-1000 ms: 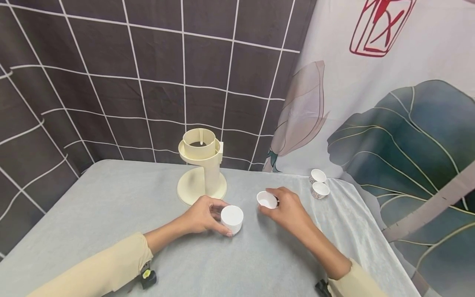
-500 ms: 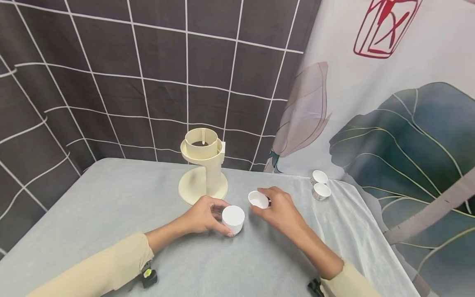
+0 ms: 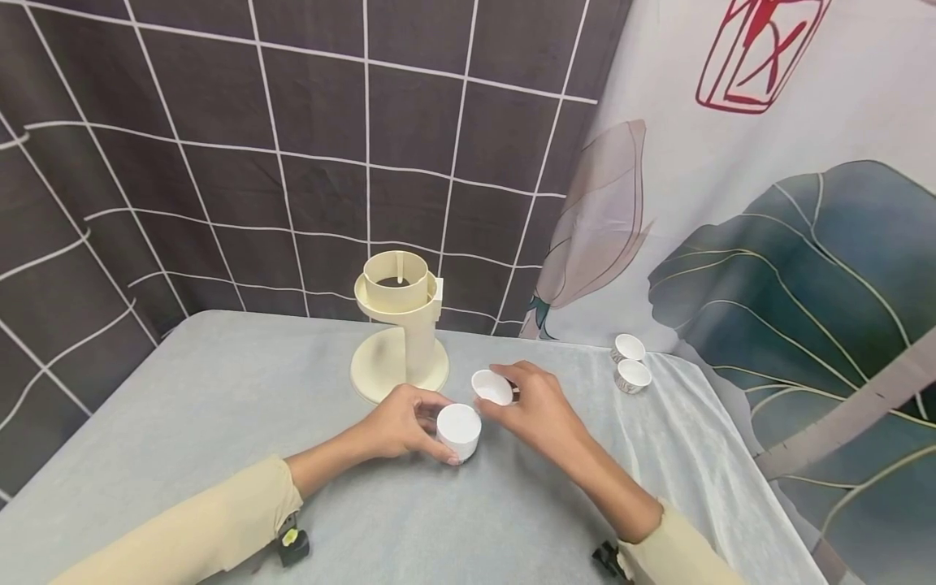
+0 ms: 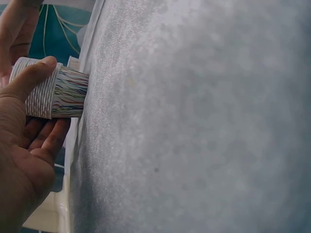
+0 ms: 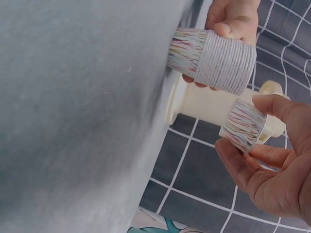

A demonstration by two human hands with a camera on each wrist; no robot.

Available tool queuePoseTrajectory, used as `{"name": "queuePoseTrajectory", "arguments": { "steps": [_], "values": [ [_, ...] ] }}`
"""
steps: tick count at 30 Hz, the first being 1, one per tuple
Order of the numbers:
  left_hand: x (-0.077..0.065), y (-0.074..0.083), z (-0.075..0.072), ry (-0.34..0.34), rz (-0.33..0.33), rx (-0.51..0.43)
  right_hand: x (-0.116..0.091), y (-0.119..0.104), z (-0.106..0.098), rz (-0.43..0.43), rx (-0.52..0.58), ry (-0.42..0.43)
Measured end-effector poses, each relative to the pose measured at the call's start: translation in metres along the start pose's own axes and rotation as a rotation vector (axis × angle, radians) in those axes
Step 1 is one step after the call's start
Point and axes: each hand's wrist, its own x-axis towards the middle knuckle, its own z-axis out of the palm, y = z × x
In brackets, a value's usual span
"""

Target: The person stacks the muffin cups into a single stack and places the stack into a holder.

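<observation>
My left hand (image 3: 400, 425) grips a stack of nested paper cups (image 3: 459, 431) that stands upright on the table. In the left wrist view the thumb lies over the ridged rims of the stack (image 4: 41, 92), with the fingers on its other side. Coloured streaks mark the lowest cup. My right hand (image 3: 539, 410) pinches a single small paper cup (image 3: 492, 388) by its side, just right of the stack. The right wrist view has this streaked cup (image 5: 243, 125) off the table, near the top of the stack (image 5: 226, 60) but apart from it.
Behind the left hand stands a cream cup holder (image 3: 398, 296) with a ring on a post and a round base. Two more paper cups (image 3: 632, 376) sit at the back right edge of the grey-blue tablecloth (image 3: 241, 390). A dark grid curtain (image 3: 314, 195) hangs behind.
My right hand has moved left with the single cup, closer to the stack. The left hand and the stack have stayed in place.
</observation>
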Motion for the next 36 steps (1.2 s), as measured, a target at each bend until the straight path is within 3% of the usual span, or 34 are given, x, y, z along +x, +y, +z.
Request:
{"name": "queuePoseTrajectory", "arguments": {
  "steps": [15,25,36],
  "values": [
    [0.000,0.000,-0.001,-0.020,-0.001,0.001,-0.003,-0.018,0.007,-0.039,0.146,-0.105],
    [-0.001,0.000,-0.001,-0.040,0.022,-0.020,-0.008,-0.022,0.011,-0.160,0.060,-0.135],
    [0.000,-0.002,-0.001,-0.037,0.002,-0.004,-0.011,-0.017,0.014,-0.159,0.032,-0.210]
  ]
}}
